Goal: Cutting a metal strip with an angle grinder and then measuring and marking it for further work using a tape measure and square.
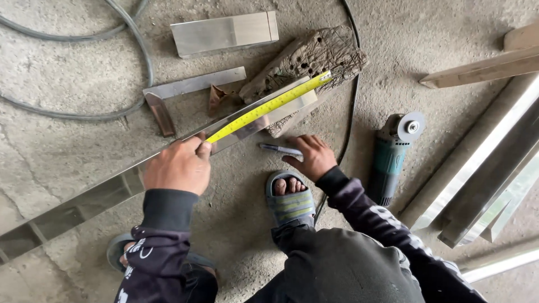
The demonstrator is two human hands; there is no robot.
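Our left hand [178, 166] is curled shut, its fingers pinching the near end of the yellow tape [268, 106], which runs up and away from the fingertips along the long steel bar [101, 196] to the worn wood block [306, 59]. Our right hand [312, 156] lies loosely open on the floor, fingertips touching a marker [281, 149] just below the bar. A grinder [393, 154] lies right of those fingers.
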